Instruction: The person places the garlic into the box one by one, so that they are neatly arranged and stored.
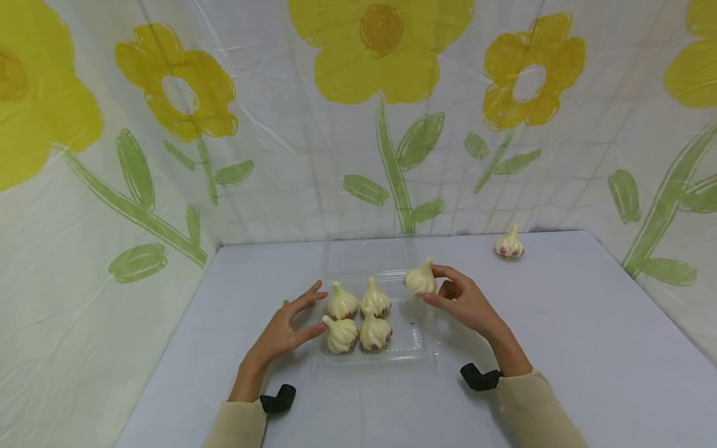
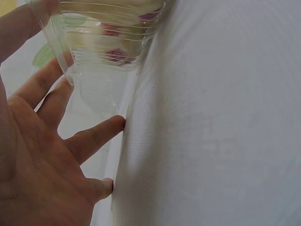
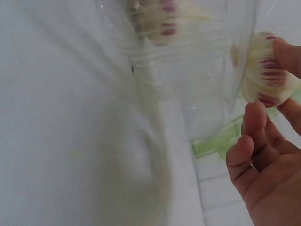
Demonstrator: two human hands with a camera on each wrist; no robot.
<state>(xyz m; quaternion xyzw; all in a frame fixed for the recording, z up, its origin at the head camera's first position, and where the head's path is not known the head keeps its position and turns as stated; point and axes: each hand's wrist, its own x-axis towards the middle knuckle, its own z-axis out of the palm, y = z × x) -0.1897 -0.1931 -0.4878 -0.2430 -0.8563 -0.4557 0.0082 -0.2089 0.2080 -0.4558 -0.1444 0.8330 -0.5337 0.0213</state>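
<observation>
A clear plastic container [image 1: 411, 336] lies with its lid [image 1: 366, 256] folded back behind it. Several garlic bulbs [image 1: 342, 336] stand in two rows in its left part, stems up. My right hand [image 1: 470, 306] pinches another garlic bulb [image 1: 420, 280] between thumb and fingers, above the container's back right side. In the right wrist view, this held bulb [image 3: 268, 70] shows purple streaks beside the container wall. At the container's left side is my left hand [image 1: 285, 326], fingers spread. The left wrist view shows its fingers [image 2: 40, 82] right at the container's rim.
One more garlic bulb [image 1: 510, 244] sits near the back right edge of the white-covered table [image 1: 582, 336]. Behind the table hangs a curtain [image 1: 269, 186] printed with yellow flowers. A black wrist strap [image 1: 278, 399] is worn at each cuff.
</observation>
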